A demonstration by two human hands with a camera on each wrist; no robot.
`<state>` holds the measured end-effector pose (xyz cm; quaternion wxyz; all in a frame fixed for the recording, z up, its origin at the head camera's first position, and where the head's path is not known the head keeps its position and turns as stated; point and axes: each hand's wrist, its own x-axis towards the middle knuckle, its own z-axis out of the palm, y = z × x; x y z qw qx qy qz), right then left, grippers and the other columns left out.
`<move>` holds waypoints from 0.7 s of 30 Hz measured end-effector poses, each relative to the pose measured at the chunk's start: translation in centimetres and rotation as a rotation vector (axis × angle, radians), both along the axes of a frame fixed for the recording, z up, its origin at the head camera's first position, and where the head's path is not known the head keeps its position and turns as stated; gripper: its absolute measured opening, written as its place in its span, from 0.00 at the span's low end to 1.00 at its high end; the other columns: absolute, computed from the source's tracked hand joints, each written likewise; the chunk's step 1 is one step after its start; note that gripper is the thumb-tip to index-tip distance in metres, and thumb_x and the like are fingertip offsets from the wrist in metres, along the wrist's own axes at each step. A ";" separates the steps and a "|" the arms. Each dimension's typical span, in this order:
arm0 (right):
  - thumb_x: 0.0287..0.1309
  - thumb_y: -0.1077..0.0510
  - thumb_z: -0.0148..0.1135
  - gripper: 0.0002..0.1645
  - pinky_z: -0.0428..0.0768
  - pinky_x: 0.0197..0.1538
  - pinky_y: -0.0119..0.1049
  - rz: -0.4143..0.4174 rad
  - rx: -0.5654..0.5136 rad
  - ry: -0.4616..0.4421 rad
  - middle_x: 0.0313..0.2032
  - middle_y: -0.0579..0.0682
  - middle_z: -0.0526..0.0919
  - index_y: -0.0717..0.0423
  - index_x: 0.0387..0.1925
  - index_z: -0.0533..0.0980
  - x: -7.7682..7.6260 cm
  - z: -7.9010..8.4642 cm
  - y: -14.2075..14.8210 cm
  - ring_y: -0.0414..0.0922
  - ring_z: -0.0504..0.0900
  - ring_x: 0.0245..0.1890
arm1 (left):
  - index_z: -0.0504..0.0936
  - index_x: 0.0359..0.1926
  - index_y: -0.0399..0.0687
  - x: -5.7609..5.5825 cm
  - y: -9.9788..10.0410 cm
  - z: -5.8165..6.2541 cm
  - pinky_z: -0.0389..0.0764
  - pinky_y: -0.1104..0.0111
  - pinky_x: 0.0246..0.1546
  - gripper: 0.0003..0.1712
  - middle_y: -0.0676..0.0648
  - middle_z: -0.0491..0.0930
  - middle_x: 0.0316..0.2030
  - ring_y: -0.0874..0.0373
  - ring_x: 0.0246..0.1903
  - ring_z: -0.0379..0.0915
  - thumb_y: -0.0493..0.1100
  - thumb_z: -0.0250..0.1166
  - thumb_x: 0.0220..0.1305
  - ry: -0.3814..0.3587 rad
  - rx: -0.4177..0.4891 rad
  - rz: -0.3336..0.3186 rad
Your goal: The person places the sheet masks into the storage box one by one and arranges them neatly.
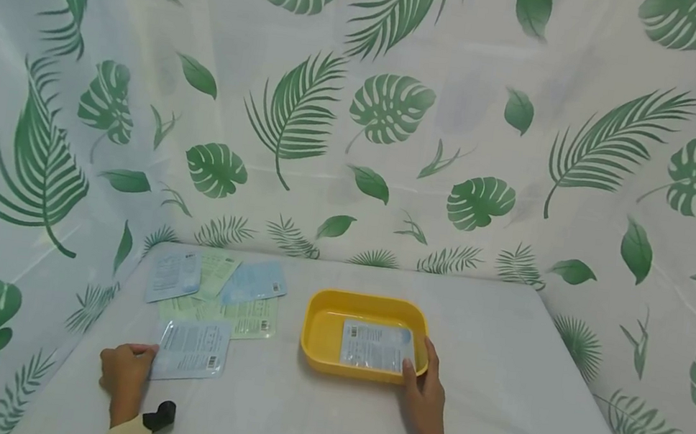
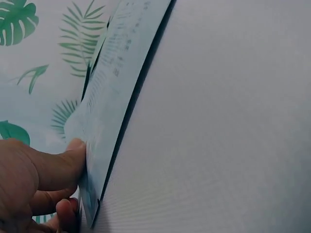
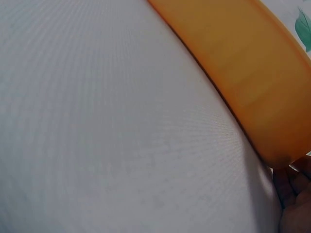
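My left hand (image 1: pixel 125 371) pinches the left edge of a light-blue sachet (image 1: pixel 191 348) with small print and a barcode. In the left wrist view the thumb lies against the edge of the sachet (image 2: pixel 114 102), other fingers curled below it. A yellow plastic tray (image 1: pixel 319 366) stands to the right. My right hand (image 1: pixel 427 393) grips its front right corner, thumb over the rim and fingers along the outer side. Inside the tray lies another light-blue sachet (image 1: pixel 374 345), flat. The right wrist view has the tray's outer wall (image 3: pixel 243 63) and only part of the hand.
Behind the left hand, light-blue sachets (image 1: pixel 174 275) (image 1: pixel 257 282) and green ones (image 1: pixel 254 318) overlap on the white-covered table (image 1: pixel 503 337). Leaf-printed white sheeting (image 1: pixel 407 58) rises at the back and on both sides.
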<state>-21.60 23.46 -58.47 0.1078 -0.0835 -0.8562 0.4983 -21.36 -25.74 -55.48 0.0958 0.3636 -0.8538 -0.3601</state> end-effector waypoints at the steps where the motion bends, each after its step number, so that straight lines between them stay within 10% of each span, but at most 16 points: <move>1: 0.69 0.39 0.51 0.40 0.55 0.73 0.56 0.001 -0.001 0.005 0.75 0.55 0.55 0.33 0.76 0.46 0.0 0.1 0.0 0.58 0.54 0.75 | 0.80 0.41 0.23 0.0 -0.1 0.0 0.61 0.41 0.47 0.15 0.25 0.63 0.47 0.31 0.48 0.61 0.36 0.61 0.64 -0.006 -0.010 -0.015; 6: 0.69 0.40 0.51 0.40 0.55 0.72 0.57 0.006 -0.014 0.023 0.75 0.57 0.55 0.34 0.76 0.47 -0.1 0.3 -0.3 0.59 0.55 0.74 | 0.77 0.47 0.20 0.2 -0.6 0.3 0.61 0.38 0.50 0.19 0.21 0.63 0.49 0.29 0.52 0.61 0.37 0.53 0.69 -0.006 0.013 -0.055; 14: 0.70 0.40 0.51 0.39 0.56 0.72 0.56 0.000 -0.002 0.033 0.75 0.55 0.56 0.31 0.75 0.47 -0.1 0.1 -0.2 0.58 0.55 0.74 | 0.56 0.66 0.21 0.8 -1.8 1.0 0.55 0.42 0.68 0.28 0.23 0.57 0.67 0.29 0.69 0.50 0.42 0.39 0.77 0.102 0.410 0.065; 21: 0.70 0.41 0.51 0.40 0.55 0.72 0.59 0.011 -0.028 0.023 0.75 0.57 0.55 0.33 0.76 0.47 0.1 0.2 -0.1 0.60 0.55 0.74 | 0.57 0.66 0.22 0.9 -0.8 1.0 0.51 0.43 0.69 0.29 0.23 0.57 0.67 0.28 0.69 0.48 0.43 0.39 0.76 0.121 0.386 0.070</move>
